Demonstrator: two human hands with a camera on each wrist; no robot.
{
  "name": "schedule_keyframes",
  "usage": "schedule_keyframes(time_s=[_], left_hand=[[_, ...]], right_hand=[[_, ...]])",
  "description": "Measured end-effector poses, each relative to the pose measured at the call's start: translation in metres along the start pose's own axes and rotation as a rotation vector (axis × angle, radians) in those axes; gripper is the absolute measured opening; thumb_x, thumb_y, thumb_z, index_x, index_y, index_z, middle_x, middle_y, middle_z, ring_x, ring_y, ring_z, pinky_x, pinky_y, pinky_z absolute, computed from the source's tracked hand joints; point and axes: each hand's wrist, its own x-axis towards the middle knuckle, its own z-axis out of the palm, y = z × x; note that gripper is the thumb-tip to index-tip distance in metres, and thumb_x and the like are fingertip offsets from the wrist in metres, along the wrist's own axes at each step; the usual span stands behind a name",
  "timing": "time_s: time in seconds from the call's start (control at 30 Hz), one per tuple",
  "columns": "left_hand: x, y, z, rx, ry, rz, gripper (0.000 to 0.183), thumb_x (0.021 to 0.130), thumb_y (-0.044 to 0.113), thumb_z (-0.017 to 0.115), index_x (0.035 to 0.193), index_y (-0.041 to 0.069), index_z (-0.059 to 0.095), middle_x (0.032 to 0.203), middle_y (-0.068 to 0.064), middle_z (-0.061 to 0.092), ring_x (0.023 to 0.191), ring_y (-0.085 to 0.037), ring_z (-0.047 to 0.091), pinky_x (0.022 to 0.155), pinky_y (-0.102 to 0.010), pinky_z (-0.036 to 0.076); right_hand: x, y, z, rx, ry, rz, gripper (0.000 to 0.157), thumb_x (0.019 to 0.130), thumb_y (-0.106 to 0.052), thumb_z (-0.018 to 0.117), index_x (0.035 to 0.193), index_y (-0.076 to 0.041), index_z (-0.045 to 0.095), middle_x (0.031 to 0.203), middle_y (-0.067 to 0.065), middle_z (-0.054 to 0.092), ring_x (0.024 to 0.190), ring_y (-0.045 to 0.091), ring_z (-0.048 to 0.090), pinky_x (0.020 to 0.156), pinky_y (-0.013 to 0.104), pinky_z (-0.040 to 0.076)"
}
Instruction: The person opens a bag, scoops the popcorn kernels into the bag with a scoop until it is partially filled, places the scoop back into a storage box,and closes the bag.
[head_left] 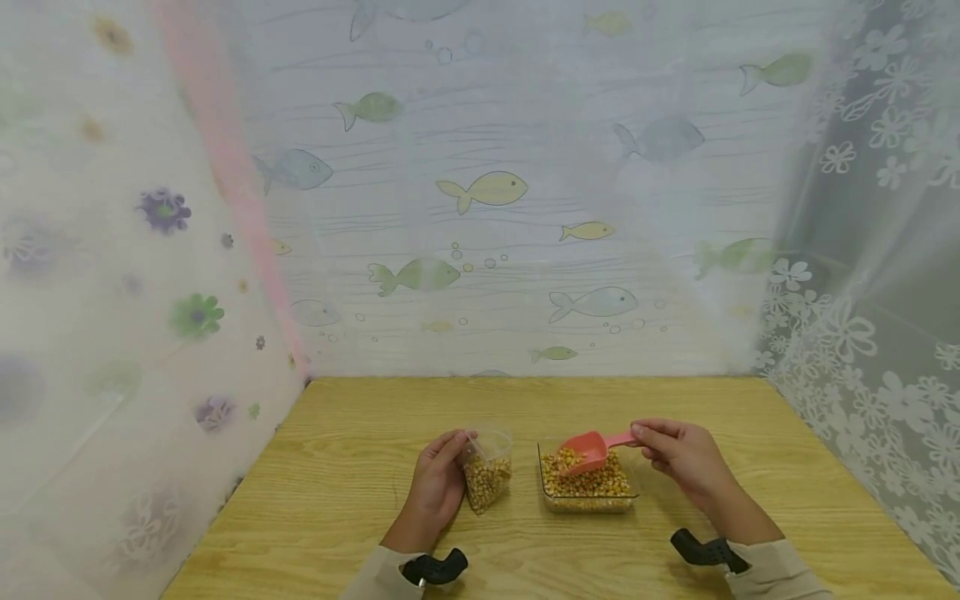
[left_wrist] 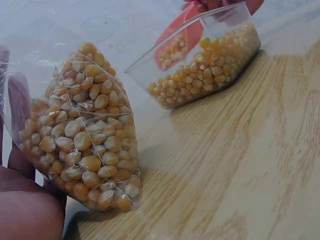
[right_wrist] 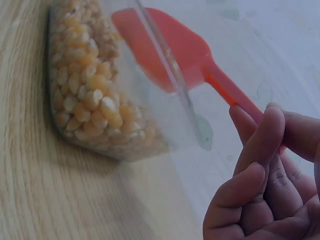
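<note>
My left hand [head_left: 438,483] pinches the upper edge of a clear plastic bag [head_left: 487,479], its lower part filled with corn kernels [left_wrist: 90,145]. To its right a clear rectangular container [head_left: 588,504] of corn kernels stands on the table. My right hand [head_left: 690,462] grips the handle of a red scoop [head_left: 588,450] between thumb and fingers. In the head view the scoop's bowl lies over the corn inside the container, with kernels in it. The right wrist view shows the scoop [right_wrist: 175,50] tilted behind the container's clear wall [right_wrist: 170,120].
The wooden table [head_left: 375,433] carries the bag and the container. A fish-print curtain [head_left: 487,250] hangs behind the table's far edge, with flower-print sheets at the left [head_left: 150,333] and right [head_left: 862,333]. Each wrist wears a black strap mount [head_left: 708,550].
</note>
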Motion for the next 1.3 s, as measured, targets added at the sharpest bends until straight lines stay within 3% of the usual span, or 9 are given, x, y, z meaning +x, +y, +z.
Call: schedule_keyframes(time_s=[0.3, 0.53, 0.83, 1.3], left_hand=[[0.001, 0.001, 0.002, -0.006, -0.005, 0.001, 0.039, 0.109, 0.005, 0.049, 0.095, 0.022, 0.082, 0.104, 0.007, 0.077, 0.107, -0.010, 0.066, 0.097, -0.024, 0.051], [0.001, 0.002, 0.004, -0.002, -0.005, 0.002, 0.038, 0.108, 0.006, 0.050, 0.095, 0.023, 0.082, 0.104, 0.007, 0.077, 0.106, -0.010, 0.066, 0.098, -0.024, 0.051], [0.000, 0.002, 0.002, -0.001, -0.018, 0.003, 0.038, 0.109, 0.006, 0.049, 0.096, 0.021, 0.081, 0.105, 0.006, 0.076, 0.107, -0.011, 0.065, 0.099, -0.024, 0.051], [-0.001, -0.001, -0.002, 0.008, -0.006, 0.001, 0.034, 0.109, 0.009, 0.053, 0.097, 0.022, 0.082, 0.106, 0.006, 0.076, 0.111, -0.012, 0.065, 0.100, -0.025, 0.051]], right_hand=[[-0.002, -0.004, -0.002, 0.012, -0.004, 0.006, 0.034, 0.099, -0.038, 0.070, 0.126, -0.017, 0.073, 0.096, -0.009, 0.078, 0.084, 0.007, 0.067, 0.073, 0.027, 0.057], [-0.007, -0.010, -0.003, 0.117, -0.019, 0.007, 0.026, 0.100, -0.036, 0.070, 0.120, -0.022, 0.075, 0.097, -0.008, 0.078, 0.080, 0.006, 0.064, 0.071, 0.025, 0.056], [-0.013, -0.026, -0.001, 0.214, -0.033, -0.079, 0.022, 0.102, -0.032, 0.067, 0.119, -0.020, 0.075, 0.098, -0.009, 0.076, 0.080, 0.004, 0.064, 0.072, 0.022, 0.057], [-0.008, -0.054, 0.034, 0.258, -0.062, -0.147, 0.021, 0.102, -0.030, 0.068, 0.117, -0.018, 0.075, 0.095, -0.007, 0.076, 0.080, 0.005, 0.066, 0.073, 0.021, 0.058]])
